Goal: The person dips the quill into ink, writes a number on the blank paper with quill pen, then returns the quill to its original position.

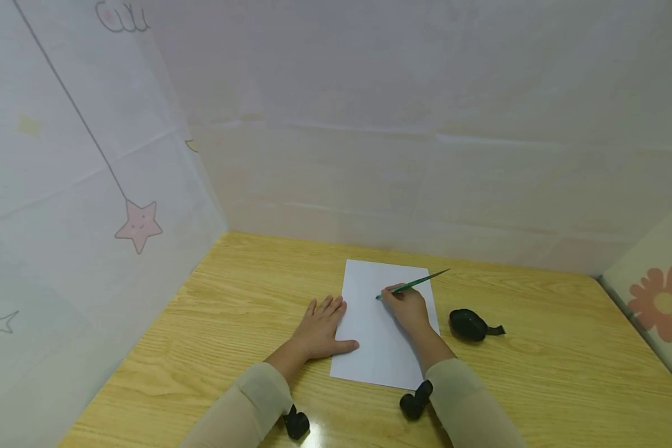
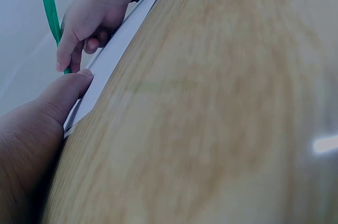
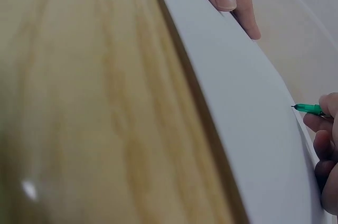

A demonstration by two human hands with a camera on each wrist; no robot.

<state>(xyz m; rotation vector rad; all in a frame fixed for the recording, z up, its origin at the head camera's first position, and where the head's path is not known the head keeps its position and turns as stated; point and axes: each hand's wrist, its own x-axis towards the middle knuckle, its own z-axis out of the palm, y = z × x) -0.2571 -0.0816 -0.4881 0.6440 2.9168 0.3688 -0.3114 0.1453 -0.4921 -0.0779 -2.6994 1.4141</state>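
Note:
A white sheet of paper [image 1: 369,354] lies on the wooden table in the head view. My right hand [image 1: 410,310] pinches a green pen [image 1: 420,281] over the upper middle of the sheet, its tail slanting up to the right. In the right wrist view the dark tip of the pen [image 3: 306,108] is at the paper's surface; whether it touches I cannot tell. My left hand [image 1: 320,330] rests flat with fingers spread on the sheet's left edge, the thumb lying on the paper. No marks show on the sheet [image 3: 227,86].
Right of the paper on the table [image 1: 560,348] lies a black rounded object with a short tail [image 1: 468,325]. Small black devices [image 1: 416,400] sit at both wrists. A pale printed cloth [image 1: 369,174] hangs behind the table and along its sides.

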